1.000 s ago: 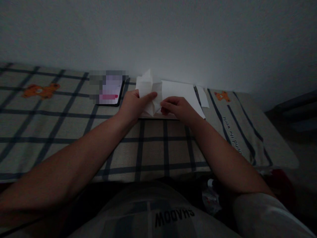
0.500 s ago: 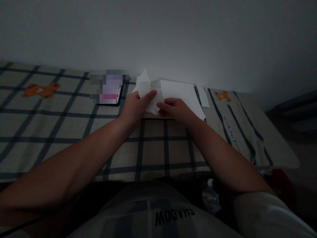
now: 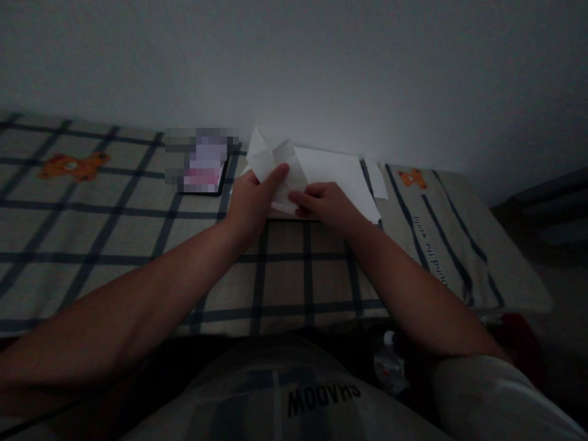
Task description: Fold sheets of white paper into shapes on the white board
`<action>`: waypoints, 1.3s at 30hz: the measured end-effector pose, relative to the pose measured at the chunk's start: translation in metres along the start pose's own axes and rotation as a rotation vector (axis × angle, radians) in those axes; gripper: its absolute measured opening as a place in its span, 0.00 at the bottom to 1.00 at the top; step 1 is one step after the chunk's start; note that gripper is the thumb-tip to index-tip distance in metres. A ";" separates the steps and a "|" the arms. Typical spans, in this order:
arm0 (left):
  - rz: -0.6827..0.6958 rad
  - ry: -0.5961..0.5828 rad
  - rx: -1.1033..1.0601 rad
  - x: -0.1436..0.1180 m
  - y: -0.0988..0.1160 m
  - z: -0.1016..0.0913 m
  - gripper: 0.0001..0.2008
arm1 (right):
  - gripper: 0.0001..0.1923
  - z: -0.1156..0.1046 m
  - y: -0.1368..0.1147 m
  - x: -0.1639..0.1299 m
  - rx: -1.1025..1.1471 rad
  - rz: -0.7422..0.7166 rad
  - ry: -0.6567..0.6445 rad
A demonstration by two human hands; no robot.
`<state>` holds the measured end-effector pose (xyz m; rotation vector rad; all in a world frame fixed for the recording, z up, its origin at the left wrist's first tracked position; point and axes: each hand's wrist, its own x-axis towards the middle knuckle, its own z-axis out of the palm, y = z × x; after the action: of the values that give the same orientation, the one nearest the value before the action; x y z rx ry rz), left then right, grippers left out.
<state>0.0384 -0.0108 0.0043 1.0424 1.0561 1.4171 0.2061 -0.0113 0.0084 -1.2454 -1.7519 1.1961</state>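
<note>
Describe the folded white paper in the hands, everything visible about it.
The folded paper is white and thin, creased into several angular flaps, with one pointed flap standing up toward the wall. It is held raised above the checked cloth, in front of a flat white sheet. The left hand pinches it, thumb across its front; the right hand grips its lower edge with the fingertips. The dim light hides any print or finer folds.
</note>
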 end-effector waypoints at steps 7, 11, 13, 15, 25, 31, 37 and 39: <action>0.026 0.021 -0.008 0.003 -0.004 0.000 0.19 | 0.31 0.001 -0.006 -0.002 -0.024 -0.014 0.018; 0.014 0.036 -0.011 0.004 0.001 0.002 0.19 | 0.32 0.001 -0.004 -0.001 0.068 -0.052 -0.026; 0.000 0.037 0.001 0.004 0.003 0.002 0.18 | 0.30 -0.001 -0.003 0.000 0.071 -0.093 -0.048; -0.010 0.023 -0.011 0.005 0.003 0.001 0.17 | 0.27 -0.003 -0.002 0.000 0.035 -0.125 -0.021; 0.006 -0.041 -0.048 0.001 0.002 0.001 0.17 | 0.28 -0.006 -0.007 -0.001 -0.046 -0.122 0.133; -0.003 -0.044 -0.047 0.004 0.005 0.001 0.16 | 0.23 -0.003 0.000 0.006 0.099 -0.098 0.144; 0.119 0.095 -0.156 0.023 0.018 -0.019 0.23 | 0.20 -0.019 0.003 0.009 0.215 -0.110 0.188; 0.211 0.155 -0.075 0.030 0.024 -0.026 0.23 | 0.17 -0.024 -0.001 0.006 0.217 -0.087 0.121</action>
<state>0.0048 0.0156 0.0231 1.0258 1.0178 1.7179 0.2250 0.0015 0.0176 -1.0797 -1.5286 1.1987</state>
